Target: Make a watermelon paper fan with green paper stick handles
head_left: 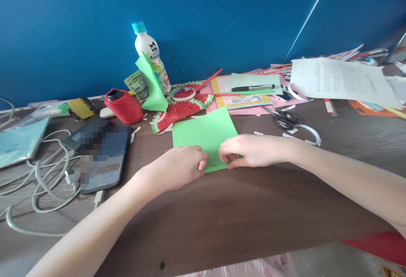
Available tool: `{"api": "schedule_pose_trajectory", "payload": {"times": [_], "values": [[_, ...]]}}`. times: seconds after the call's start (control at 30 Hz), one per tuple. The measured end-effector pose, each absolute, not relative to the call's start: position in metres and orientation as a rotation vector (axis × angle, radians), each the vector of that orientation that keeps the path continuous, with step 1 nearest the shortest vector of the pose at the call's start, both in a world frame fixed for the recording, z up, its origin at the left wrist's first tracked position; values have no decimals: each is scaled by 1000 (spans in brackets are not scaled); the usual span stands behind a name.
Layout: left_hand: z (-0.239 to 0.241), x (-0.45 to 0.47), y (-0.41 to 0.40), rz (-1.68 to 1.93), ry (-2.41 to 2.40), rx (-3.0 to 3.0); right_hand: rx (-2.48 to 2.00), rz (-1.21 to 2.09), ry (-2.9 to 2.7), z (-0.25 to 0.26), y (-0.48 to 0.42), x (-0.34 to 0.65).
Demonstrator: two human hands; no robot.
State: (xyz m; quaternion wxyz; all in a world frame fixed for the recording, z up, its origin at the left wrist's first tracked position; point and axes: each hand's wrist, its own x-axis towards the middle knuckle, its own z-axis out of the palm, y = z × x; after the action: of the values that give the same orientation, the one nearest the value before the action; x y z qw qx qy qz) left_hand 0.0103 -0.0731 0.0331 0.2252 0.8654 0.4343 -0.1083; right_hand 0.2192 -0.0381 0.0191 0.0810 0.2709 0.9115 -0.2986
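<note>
Nearest you is the front of the table (pixel 196 213); beyond it, with the clock centred on the green sheet (pixel 204 131), both your hands are at that sheet's near edge as it lies on the table straight ahead; your left hand (pixel 184 163) sits at 7 o'clock, its grip narrow, fingers curled onto the edge; your right hand (pixel 242 150) sits at 4 o'clock, its grip narrow too, pinching the edge near the corner; between them a slim band runs along the rim, so the step in hand looks like turning up a fold; the next move probably calls for evening that band from side to side, then pressing the crease firmly; the phone (pixel 108 158) lies at 9 o'clock, well apart; farther off, the scissors (pixel 283 119) lie at 3, the red paper fan (pixel 179 113) at 11, and beyond it the bottle (pixel 146 44) stands upright.
</note>
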Motion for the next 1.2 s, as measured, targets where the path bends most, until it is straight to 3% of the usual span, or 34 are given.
{"api": "schedule_pose_trajectory", "payload": {"times": [0.43,0.87,1.2], "values": [[25,13,-73,-239,1170,2406,798,-669,2846,14,-43,218],[22,16,-76,-238,1147,2569,653,-235,2967,16,-53,212],[24,19,-77,-186,1162,2559,822,-394,2879,18,-53,213]]}}
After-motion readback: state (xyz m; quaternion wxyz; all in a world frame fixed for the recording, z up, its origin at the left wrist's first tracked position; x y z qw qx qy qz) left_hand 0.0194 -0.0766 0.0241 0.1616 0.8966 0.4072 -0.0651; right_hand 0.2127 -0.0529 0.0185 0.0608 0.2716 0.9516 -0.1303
